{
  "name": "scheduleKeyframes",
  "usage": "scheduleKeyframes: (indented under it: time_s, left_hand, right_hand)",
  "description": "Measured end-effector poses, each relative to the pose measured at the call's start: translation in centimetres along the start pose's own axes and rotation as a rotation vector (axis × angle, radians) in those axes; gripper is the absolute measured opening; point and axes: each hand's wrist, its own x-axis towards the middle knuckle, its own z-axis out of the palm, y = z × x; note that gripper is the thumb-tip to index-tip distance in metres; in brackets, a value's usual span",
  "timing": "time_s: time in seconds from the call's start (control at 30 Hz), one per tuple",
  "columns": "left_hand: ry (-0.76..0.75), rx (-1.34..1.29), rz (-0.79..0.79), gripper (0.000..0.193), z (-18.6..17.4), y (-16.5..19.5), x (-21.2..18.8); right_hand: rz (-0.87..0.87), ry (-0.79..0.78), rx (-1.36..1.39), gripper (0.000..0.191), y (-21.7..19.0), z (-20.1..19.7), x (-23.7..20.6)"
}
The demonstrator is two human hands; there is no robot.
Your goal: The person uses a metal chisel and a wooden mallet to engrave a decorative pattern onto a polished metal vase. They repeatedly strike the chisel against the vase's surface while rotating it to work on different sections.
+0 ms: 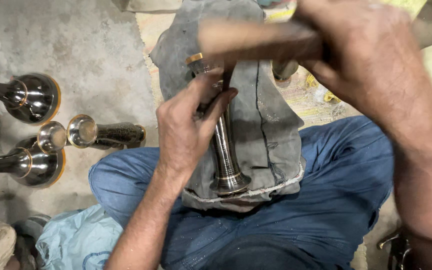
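My left hand (188,125) grips a thin dark chisel-like tool (227,75) and steadies a slender dark metal vase (223,150) with brass bands. The vase lies on a grey cloth pad (271,125) over my lap, its flared base toward me. My right hand (356,45) is raised above it, closed around a wooden mallet handle (256,40), which is motion-blurred. The tool's tip touches the vase's upper neck near its brass rim.
On the concrete floor at left lie several polished dark metal vases: a round-bodied one (31,97), another (31,165), and two small flared ones (101,134). A light blue bag (76,240) sits at lower left. My blue trousers (336,190) fill the lower middle.
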Motion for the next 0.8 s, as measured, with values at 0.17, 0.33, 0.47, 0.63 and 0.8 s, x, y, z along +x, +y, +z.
scheduleKeyframes:
  time_s: [0.17,0.33,0.47,0.63,0.8]
  left_hand:
    - [-0.076,0.020,0.150,0.030,-0.5,0.3,1.3]
    - [-0.171,0.020,0.163,0.031,-1.1,0.7,2.2]
    - [-0.222,0.043,0.240,0.031,-1.4,1.1,3.0]
    - [-0.357,0.096,0.241,0.030,-1.6,1.1,3.7]
    - [-0.421,0.083,0.360,0.031,-1.1,0.8,4.3]
  right_hand:
    - [0.085,0.033,-0.001,0.037,0.2,2.8,-2.1]
    - [0.416,0.010,0.268,0.030,0.3,4.9,-4.3]
    - [0.509,0.174,0.668,0.037,0.1,6.7,-6.7]
    - [0.777,0.178,0.620,0.024,-0.7,9.9,-9.7]
    - [0.751,0.253,0.498,0.027,-1.9,12.4,-12.7]
